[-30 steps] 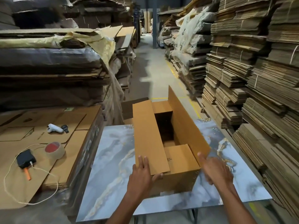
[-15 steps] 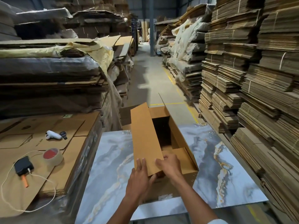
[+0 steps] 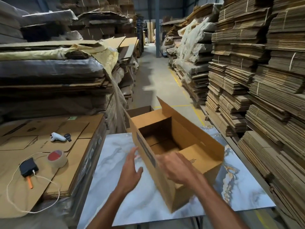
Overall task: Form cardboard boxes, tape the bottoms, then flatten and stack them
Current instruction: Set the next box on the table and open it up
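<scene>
Our right hand (image 3: 175,167) reaches over the near end of the cardboard box (image 3: 194,146), blurred, so we cannot tell whether it grips the wall; our left hand (image 3: 132,169) hovers just beside the box's left flap, fingers spread and holding nothing. The one box sits open on the marble-patterned table (image 3: 115,179), toward its near right corner, tilted. We judge it light, fairly stiff but easily creased, best taken by the walls near the corners rather than the loose flaps. On the cardboard stack to the left lies one roll of tape (image 3: 57,158)
</scene>
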A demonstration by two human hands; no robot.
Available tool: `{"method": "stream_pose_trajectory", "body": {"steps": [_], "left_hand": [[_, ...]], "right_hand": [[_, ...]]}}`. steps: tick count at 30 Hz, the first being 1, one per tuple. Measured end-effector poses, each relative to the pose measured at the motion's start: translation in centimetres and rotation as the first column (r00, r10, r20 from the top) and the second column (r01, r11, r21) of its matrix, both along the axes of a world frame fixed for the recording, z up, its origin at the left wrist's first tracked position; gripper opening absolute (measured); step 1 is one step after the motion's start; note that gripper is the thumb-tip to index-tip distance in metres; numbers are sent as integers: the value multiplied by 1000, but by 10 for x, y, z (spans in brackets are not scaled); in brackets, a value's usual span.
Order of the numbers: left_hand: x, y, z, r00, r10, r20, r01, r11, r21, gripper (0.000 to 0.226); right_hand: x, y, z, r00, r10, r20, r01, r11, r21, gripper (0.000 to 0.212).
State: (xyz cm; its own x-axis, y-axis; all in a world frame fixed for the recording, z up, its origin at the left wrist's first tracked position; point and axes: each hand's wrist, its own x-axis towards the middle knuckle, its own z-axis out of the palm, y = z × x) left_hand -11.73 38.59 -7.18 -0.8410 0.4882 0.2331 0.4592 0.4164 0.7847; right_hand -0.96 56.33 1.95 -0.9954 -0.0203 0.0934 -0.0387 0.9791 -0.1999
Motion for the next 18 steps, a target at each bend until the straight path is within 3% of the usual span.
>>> {"method": "stream_pose_trajectory", "body": {"steps": [3,5,7,9,12,15,18], "left_hand": [[-37,10,35,990,76,-123,-85,994,-72,87],[-62,18,54,961,54,-272,-131,953,-274,90],[-82,24,62,899,-23,-438,-221,840,-496,68],[-91,28,67,853,-108,-510,-256,765,-591,34],[-83,34,75,776,-237,-585,-212,775,-595,30],[-64,41,79,801,-322,-504,-17,831,-557,30],[-58,48,96,913,-363,-189,196,793,-576,54]], "right_hand": [[24,44,8,997,-40,73,32,993,114,31],[41,75,13,982,-145,118,128,982,138,33],[57,105,21,947,-289,139,261,947,186,33],[68,126,25,910,-410,67,380,887,263,35],[61,120,20,912,-409,-7,388,859,334,26],[31,85,14,957,-286,-46,289,933,212,20],[2,48,0,984,-132,-116,145,983,116,19]]}}
